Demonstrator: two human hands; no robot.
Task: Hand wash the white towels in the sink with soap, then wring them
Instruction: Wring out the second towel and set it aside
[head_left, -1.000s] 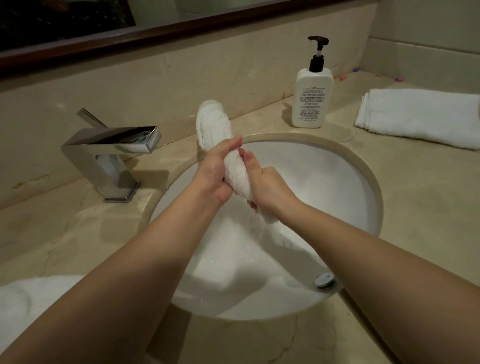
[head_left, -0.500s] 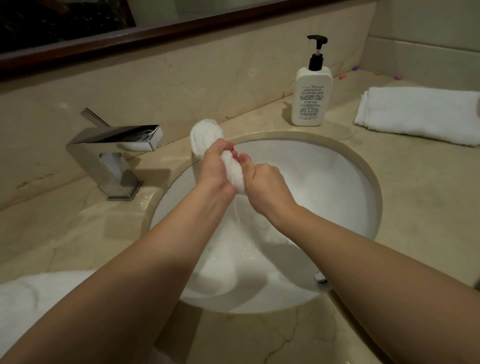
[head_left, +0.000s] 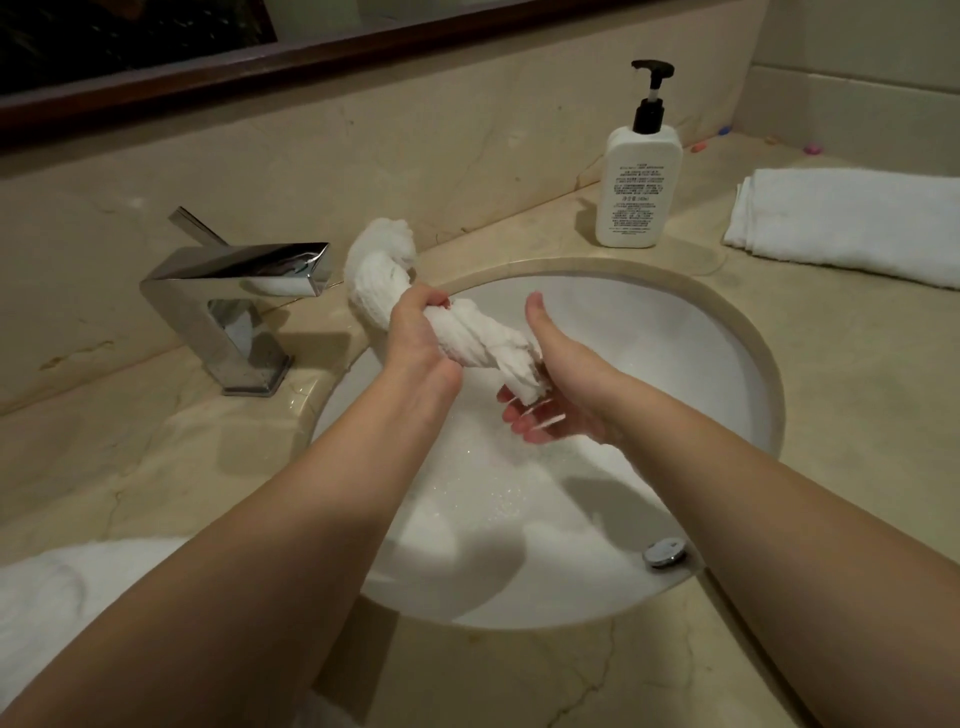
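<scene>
Over the white sink (head_left: 701, 374) the left hand (head_left: 421, 338) holds a twisted white towel (head_left: 457, 327) in a tight grip around its middle, the far end curling up toward 11 o'clock near the chrome faucet (head_left: 234, 291). The right hand (head_left: 556, 395) lies beneath the towel's near end, its grip wide, fingers spread and thumb raised. A soap bottle (head_left: 638, 182) stands on the worktop (head_left: 831, 389) at 1 o'clock, with a folded towel (head_left: 841, 223) at 2 o'clock.
</scene>
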